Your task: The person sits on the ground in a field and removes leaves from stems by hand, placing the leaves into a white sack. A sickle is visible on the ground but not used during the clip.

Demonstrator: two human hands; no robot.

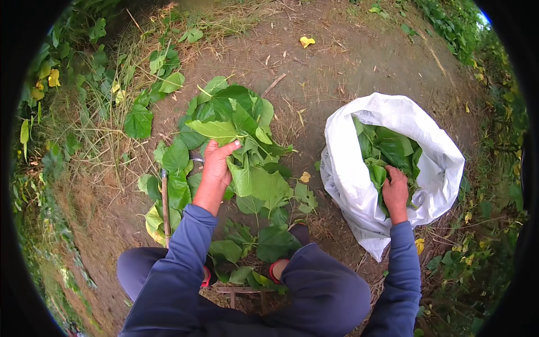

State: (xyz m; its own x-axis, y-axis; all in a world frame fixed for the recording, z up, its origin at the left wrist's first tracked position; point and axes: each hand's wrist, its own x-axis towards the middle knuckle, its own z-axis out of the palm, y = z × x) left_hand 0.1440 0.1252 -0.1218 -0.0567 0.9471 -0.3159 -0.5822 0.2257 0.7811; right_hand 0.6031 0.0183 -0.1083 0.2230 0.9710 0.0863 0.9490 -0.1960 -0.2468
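Observation:
A bunch of large green leaves (pixel 267 181) is gripped in my left hand (pixel 217 166), thumb on top and stems near the thumb. More leaves lie on the soil beneath and beyond it. My right hand (pixel 395 191) reaches down into the mouth of a white woven plastic sack (pixel 440 158) at the right. Its fingertips sink among the leaves in the sack (pixel 391 141), so whether they hold any is hidden. Left of my left forearm, a wooden-handled tool, apparently a sickle (pixel 165 202), lies among leaves; part of its curved metal blade (pixel 196 158) shows.
Loose leaves (pixel 276 243) lie between my feet, in front of a low wooden stool (pixel 240 290). Cut grass and vines (pixel 105 97) spread over the ground at the left. Leafy plants (pixel 484 248) line the right side. A yellow leaf (pixel 307 41) rests on the bare soil ahead.

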